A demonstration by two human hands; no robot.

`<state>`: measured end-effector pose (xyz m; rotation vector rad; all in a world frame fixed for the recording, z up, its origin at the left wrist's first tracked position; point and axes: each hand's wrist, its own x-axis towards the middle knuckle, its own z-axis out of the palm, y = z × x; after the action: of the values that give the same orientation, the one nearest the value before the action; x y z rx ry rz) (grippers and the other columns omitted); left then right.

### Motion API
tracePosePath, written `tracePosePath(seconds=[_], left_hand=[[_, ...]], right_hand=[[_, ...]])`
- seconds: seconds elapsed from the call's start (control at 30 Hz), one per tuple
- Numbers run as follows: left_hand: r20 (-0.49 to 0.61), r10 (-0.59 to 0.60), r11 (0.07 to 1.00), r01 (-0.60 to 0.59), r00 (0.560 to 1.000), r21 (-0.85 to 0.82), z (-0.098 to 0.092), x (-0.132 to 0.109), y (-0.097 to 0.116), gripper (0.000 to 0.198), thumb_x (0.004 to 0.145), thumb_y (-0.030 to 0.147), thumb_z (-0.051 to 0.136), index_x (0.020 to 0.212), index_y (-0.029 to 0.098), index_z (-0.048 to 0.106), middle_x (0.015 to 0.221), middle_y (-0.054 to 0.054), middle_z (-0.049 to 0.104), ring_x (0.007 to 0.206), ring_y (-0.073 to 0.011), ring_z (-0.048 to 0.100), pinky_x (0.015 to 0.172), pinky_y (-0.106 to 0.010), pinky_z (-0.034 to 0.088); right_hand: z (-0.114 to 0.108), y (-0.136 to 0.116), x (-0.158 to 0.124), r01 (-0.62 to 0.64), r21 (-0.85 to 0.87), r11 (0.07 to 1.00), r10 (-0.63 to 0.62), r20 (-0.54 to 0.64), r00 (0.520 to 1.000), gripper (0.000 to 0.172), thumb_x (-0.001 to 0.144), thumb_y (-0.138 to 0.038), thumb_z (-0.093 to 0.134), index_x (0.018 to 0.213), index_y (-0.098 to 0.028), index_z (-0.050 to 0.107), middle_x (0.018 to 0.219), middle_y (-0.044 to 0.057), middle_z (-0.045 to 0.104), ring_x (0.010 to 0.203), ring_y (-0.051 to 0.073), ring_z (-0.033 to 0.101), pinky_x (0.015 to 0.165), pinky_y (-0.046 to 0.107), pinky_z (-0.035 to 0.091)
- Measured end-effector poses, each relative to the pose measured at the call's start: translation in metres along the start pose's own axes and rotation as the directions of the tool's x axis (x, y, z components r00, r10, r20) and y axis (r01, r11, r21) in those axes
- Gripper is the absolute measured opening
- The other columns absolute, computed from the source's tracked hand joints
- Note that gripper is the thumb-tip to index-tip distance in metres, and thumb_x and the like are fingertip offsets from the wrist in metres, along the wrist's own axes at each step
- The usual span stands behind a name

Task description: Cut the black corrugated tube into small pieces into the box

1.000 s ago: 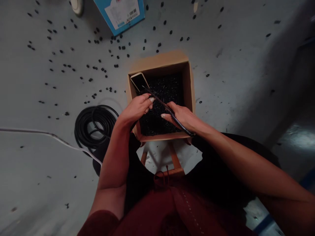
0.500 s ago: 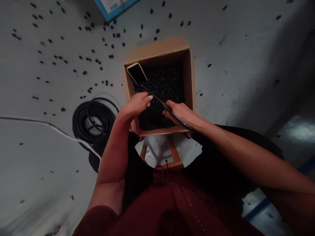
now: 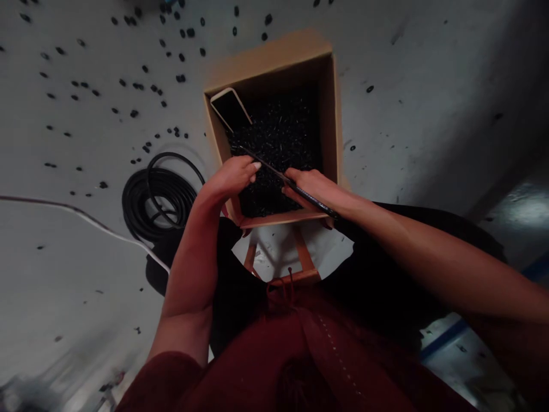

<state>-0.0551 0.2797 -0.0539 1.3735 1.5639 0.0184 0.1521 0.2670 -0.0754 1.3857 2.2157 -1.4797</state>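
An open cardboard box [image 3: 332, 114] sits on the floor in front of me, filled with several small black pieces [image 3: 283, 129]. A phone [image 3: 229, 109] leans in its far left corner. My left hand [image 3: 231, 177] hovers over the box's left side with fingers curled in a pinch on something I cannot make out. My right hand [image 3: 313, 189] is closed on a thin black cable [image 3: 270, 169] that runs diagonally across the box toward the phone.
A coil of black cable [image 3: 156, 197] lies on the grey floor to the left, with a white cord [image 3: 86, 220] running past it. Several small black pieces [image 3: 128, 86] are scattered over the floor. A small wooden stool frame [image 3: 300, 263] shows below the box.
The view has tilted down, so the box and hands sit higher in the frame and the blue carton has left the top edge. Both hands keep their place over the box.
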Motion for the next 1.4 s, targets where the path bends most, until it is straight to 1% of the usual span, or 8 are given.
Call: tracePosePath(seconds=[0.23, 0.37, 0.5, 0.63, 0.73, 0.93, 1.07, 1.4], left_hand=[[-0.019, 0.026, 1.000, -0.026, 0.999, 0.011, 0.002, -0.002, -0.004, 0.028, 0.086, 0.033, 0.043, 0.067, 0.016, 0.054, 0.063, -0.002, 0.052, 0.063, -0.0128, 0.046, 0.059, -0.024, 0.038], [-0.069, 0.072, 0.994, -0.078, 0.995, -0.080, 0.000, -0.008, 0.007, 0.026, 0.083, 0.029, 0.046, 0.093, 0.013, 0.063, 0.084, -0.005, 0.063, 0.076, -0.0145, 0.053, 0.070, -0.025, 0.043], [-0.128, 0.064, 0.961, -0.096, 0.990, -0.261, -0.004, -0.013, 0.014, 0.048, 0.080, 0.025, 0.050, 0.126, 0.015, 0.053, 0.105, -0.005, 0.064, 0.085, -0.0139, 0.057, 0.077, -0.026, 0.045], [-0.103, 0.010, 0.889, -0.056, 0.995, -0.454, -0.006, -0.014, 0.015, 0.058, 0.082, 0.024, 0.050, 0.138, 0.018, 0.039, 0.086, -0.002, 0.064, 0.067, -0.0090, 0.057, 0.069, -0.024, 0.046], [-0.131, 0.007, 0.854, -0.075, 0.991, -0.515, -0.008, -0.013, 0.015, 0.052, 0.083, 0.023, 0.052, 0.134, 0.018, 0.040, 0.077, 0.000, 0.061, 0.058, -0.0074, 0.055, 0.063, -0.023, 0.044], [-0.183, 0.006, 0.880, -0.093, 0.983, -0.466, -0.011, -0.013, 0.017, 0.017, 0.085, 0.026, 0.051, 0.097, 0.015, 0.057, 0.080, -0.002, 0.064, 0.057, -0.0062, 0.051, 0.056, -0.020, 0.039], [-0.249, 0.012, 0.895, -0.122, 0.969, -0.430, -0.012, -0.013, 0.018, 0.019, 0.085, 0.026, 0.052, 0.099, 0.016, 0.059, 0.076, 0.000, 0.062, 0.059, -0.0063, 0.051, 0.061, -0.020, 0.040], [-0.239, 0.034, 0.953, -0.104, 0.970, -0.286, -0.014, -0.015, 0.021, 0.025, 0.085, 0.029, 0.051, 0.103, 0.015, 0.061, 0.078, -0.001, 0.063, 0.066, -0.0092, 0.056, 0.068, -0.023, 0.044]], right_hand=[[0.003, -0.002, 0.001, 0.001, -0.011, 1.000, -0.001, -0.035, 0.999, 0.018, 0.086, -0.032, 0.051, 0.096, -0.019, 0.058, 0.076, 0.008, 0.065, 0.069, 0.022, 0.060, 0.058, 0.028, 0.031], [-0.011, -0.006, 0.003, -0.049, -0.060, 0.997, 0.046, -0.061, 0.997, 0.024, 0.087, -0.038, 0.049, 0.100, -0.019, 0.057, 0.080, 0.010, 0.066, 0.070, 0.023, 0.061, 0.056, 0.028, 0.029], [-0.030, -0.010, 0.005, -0.072, -0.044, 0.996, 0.067, -0.116, 0.991, 0.027, 0.089, -0.041, 0.045, 0.102, -0.019, 0.055, 0.084, 0.011, 0.066, 0.072, 0.023, 0.061, 0.057, 0.028, 0.031], [-0.042, -0.012, 0.006, -0.062, -0.007, 0.998, 0.060, -0.165, 0.984, 0.028, 0.089, -0.043, 0.044, 0.101, -0.020, 0.055, 0.084, 0.010, 0.066, 0.072, 0.023, 0.061, 0.059, 0.028, 0.034], [-0.043, -0.013, 0.007, -0.044, 0.013, 0.999, 0.045, -0.176, 0.983, 0.031, 0.089, -0.046, 0.044, 0.101, -0.020, 0.054, 0.081, 0.008, 0.065, 0.071, 0.022, 0.061, 0.059, 0.027, 0.035], [-0.041, -0.015, 0.003, 0.054, 0.112, 0.992, -0.037, -0.145, 0.989, 0.041, 0.086, -0.053, 0.047, 0.112, -0.022, 0.051, 0.084, 0.005, 0.064, 0.073, 0.021, 0.060, 0.059, 0.028, 0.038], [-0.043, -0.016, 0.001, 0.083, 0.079, 0.993, -0.073, -0.126, 0.989, 0.047, 0.084, -0.057, 0.049, 0.114, -0.022, 0.050, 0.093, 0.007, 0.063, 0.080, 0.022, 0.060, 0.063, 0.030, 0.039], [-0.038, -0.018, 0.000, 0.089, -0.021, 0.996, -0.090, -0.091, 0.992, 0.049, 0.083, -0.059, 0.050, 0.112, -0.019, 0.049, 0.099, 0.010, 0.061, 0.087, 0.025, 0.059, 0.069, 0.032, 0.040]])
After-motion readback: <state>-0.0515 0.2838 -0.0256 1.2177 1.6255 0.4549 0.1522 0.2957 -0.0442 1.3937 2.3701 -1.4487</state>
